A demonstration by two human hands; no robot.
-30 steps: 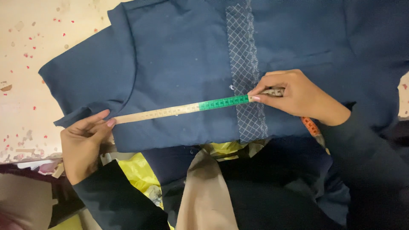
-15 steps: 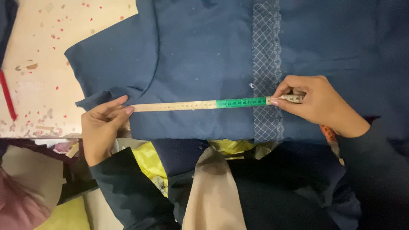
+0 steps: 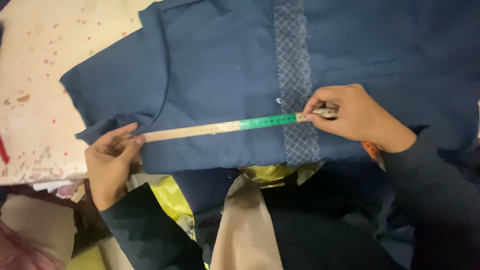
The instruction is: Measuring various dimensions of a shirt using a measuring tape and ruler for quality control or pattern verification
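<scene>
At far left lies a pale work table (image 3: 35,75) speckled with red flecks. On it, a dark blue garment (image 3: 210,65) is spread flat, reaching to the right edge of the view. The person's left hand (image 3: 110,162) rests at the garment's left edge, fingers partly curled, pressing one end of a measuring tape (image 3: 225,127) down against the cloth so it cannot slip. The tape runs rightward, pulled taut across the fabric, cream-coloured for most of its length and then green. It crosses a vertical band of pale lattice stitching (image 3: 294,75) down the garment's middle. Just past that band, the right hand (image 3: 352,117) pinches the tape between thumb and fingertips, holding it stretched; the tape's loose remainder seems to trail under the wrist, though this is partly hidden. Below, near the person's dark sleeves, yellow and beige fabric scraps (image 3: 245,220) are heaped.
</scene>
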